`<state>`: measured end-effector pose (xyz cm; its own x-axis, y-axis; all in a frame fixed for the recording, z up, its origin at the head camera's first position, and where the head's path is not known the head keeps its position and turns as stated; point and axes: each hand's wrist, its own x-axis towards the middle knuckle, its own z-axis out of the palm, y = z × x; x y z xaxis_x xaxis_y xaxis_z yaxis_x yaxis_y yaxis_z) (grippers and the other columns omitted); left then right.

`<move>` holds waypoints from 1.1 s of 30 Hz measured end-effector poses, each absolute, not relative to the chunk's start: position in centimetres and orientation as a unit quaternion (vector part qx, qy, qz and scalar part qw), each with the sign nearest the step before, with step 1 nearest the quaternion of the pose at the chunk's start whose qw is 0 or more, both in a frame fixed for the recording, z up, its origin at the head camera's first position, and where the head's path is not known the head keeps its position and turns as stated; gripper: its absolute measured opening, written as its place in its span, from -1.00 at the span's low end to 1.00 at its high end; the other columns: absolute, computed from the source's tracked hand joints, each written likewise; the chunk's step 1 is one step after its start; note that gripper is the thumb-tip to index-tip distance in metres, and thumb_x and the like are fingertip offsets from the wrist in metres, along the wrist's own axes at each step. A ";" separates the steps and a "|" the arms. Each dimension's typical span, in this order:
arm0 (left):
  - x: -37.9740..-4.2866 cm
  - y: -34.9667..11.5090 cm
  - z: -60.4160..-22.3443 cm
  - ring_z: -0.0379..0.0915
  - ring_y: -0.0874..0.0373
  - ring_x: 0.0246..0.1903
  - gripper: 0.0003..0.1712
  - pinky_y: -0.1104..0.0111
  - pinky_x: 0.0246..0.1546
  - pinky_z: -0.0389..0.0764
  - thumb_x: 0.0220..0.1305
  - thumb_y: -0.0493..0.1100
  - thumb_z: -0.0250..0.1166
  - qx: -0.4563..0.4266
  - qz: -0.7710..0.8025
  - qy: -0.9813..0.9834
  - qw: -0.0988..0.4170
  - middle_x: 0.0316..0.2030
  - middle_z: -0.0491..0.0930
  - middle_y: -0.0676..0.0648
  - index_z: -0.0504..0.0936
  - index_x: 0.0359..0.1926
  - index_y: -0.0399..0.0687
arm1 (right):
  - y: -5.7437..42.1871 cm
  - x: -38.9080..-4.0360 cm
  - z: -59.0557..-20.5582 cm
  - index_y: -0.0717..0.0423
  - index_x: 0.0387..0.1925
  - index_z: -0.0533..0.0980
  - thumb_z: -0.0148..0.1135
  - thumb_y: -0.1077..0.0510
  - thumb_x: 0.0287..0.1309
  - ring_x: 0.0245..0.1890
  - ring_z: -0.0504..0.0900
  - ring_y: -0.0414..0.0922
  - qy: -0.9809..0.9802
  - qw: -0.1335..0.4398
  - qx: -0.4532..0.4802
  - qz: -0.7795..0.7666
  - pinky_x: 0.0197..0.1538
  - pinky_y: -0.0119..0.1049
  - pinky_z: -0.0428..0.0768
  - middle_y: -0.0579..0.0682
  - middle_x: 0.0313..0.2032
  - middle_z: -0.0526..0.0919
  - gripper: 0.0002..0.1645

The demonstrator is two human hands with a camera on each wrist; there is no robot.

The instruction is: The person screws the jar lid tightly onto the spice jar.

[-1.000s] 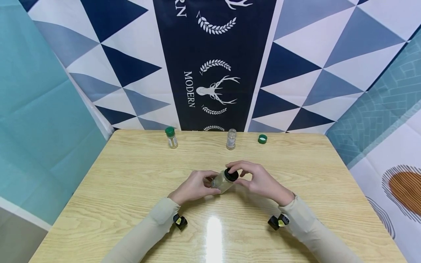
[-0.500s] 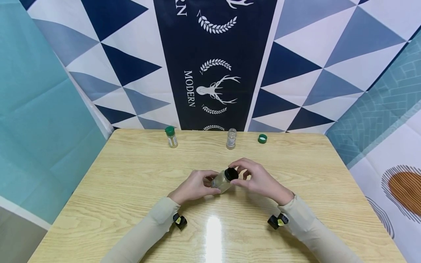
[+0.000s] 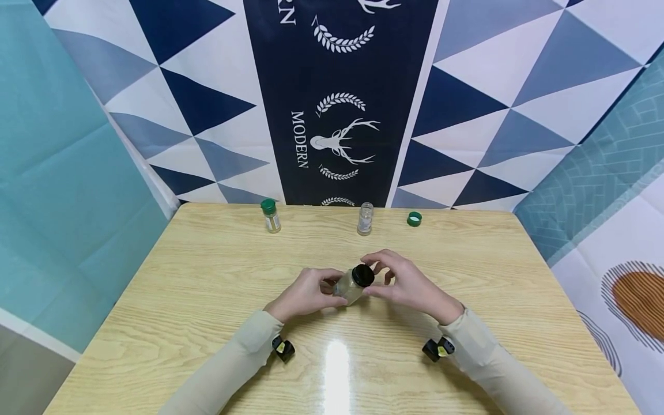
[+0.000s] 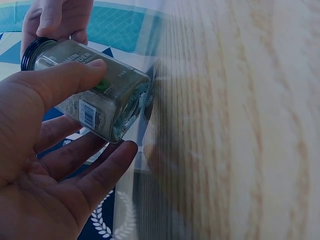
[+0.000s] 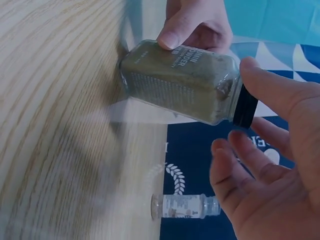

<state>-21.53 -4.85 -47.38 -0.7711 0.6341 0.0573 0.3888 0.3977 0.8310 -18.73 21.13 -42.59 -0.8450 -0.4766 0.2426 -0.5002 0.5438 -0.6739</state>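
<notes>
A square glass spice jar (image 3: 349, 289) of brownish powder, printed with "cumin powder" lettering, leans over the table toward the right. My left hand (image 3: 309, 293) holds its body, thumb on the near side and fingers beneath, as the left wrist view shows. A black screw cap (image 3: 363, 275) sits on the jar's mouth. Around that cap, my right hand (image 3: 407, 284) has its thumb and index finger at opposite edges, the other fingers loosely bent. In the right wrist view, the thumb tip (image 5: 248, 65) lies right at the cap's rim. The jar's base (image 4: 132, 112) is close over the wood.
Toward the table's (image 3: 207, 276) back edge stand a small green-capped shaker bottle (image 3: 271, 218) on the left and an uncapped clear bottle (image 3: 365, 219) in the middle. A green cap (image 3: 414, 219) lies right of it. Patterned cloth hangs behind.
My right fingers have drawn back from over the cap's top to its edges. The black cap has tipped slightly left. My left hand has stayed in place on the jar.
</notes>
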 end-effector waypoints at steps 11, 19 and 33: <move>-21.4 -4.8 -47.2 0.70 0.21 -0.09 -0.42 0.48 -0.05 0.71 0.21 -0.12 0.55 0.307 0.450 0.828 0.133 0.02 0.74 -0.08 0.65 0.24 -0.11 | 21.1 -18.5 -42.1 0.12 0.35 0.48 0.45 0.36 0.16 0.29 0.57 0.07 -0.851 0.008 0.348 0.393 0.09 -0.12 0.74 0.14 0.33 0.55 -0.29; -21.4 -4.8 -47.3 0.70 0.22 -0.07 -0.42 0.50 -0.04 0.70 0.23 -0.10 0.54 0.304 0.445 0.832 0.135 0.03 0.73 -0.05 0.64 0.25 -0.08 | 21.2 -18.2 -41.8 0.10 0.28 0.56 0.28 0.51 0.18 0.25 0.61 0.02 -0.857 0.013 0.355 0.374 0.02 -0.14 0.76 0.05 0.29 0.61 -0.36; -21.3 -4.8 -47.2 0.70 0.23 -0.09 -0.41 0.50 -0.04 0.70 0.22 -0.09 0.54 0.301 0.447 0.831 0.138 0.02 0.74 -0.04 0.64 0.26 -0.07 | 21.4 -18.3 -41.9 0.12 0.24 0.58 0.41 0.37 0.17 0.13 0.66 -0.03 -0.865 0.028 0.336 0.373 -0.10 -0.24 0.74 0.05 0.19 0.67 -0.43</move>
